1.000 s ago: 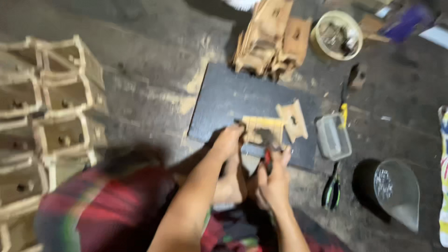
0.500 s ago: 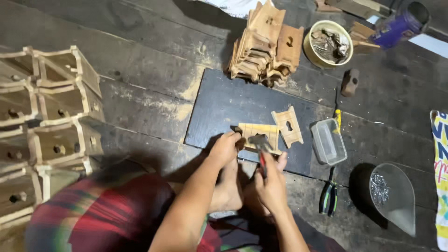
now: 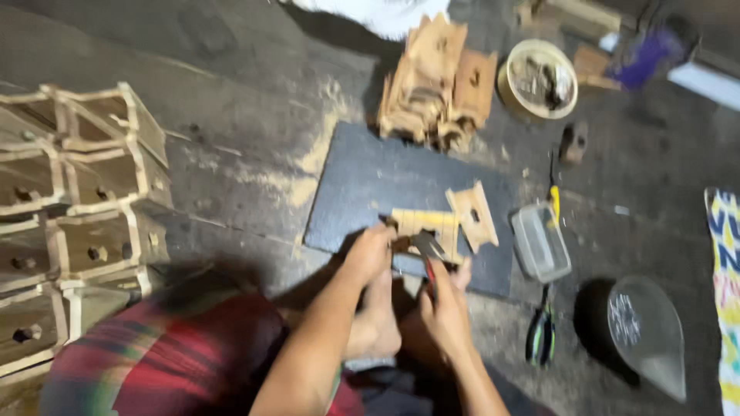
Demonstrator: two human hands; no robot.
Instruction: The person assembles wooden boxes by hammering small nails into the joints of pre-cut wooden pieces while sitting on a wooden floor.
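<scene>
Pale flat wooden cut-out piece [image 3: 425, 225] lies near the front edge of a dark rectangular board [image 3: 370, 181] on the floor. Left hand [image 3: 370, 253] closed down on its left end, fingers curled over the edge, pinning it. Right hand [image 3: 445, 308] wrapped around red-handled pliers [image 3: 428, 258], whose metal tip meets the piece near its middle. A bare foot [image 3: 375, 323] sits between the two forearms. A second small house-shaped wooden cut-out with a hole [image 3: 472, 216] rests touching the first at its right. Just off the board's right edge: clear plastic lidded box [image 3: 541, 241]; below it, green-handled pliers [image 3: 541, 335]. Stack of wooden cut-outs [image 3: 435, 85] at the board's far edge. Rows of open wooden boxes [image 3: 77, 200] stand well apart at left.
</scene>
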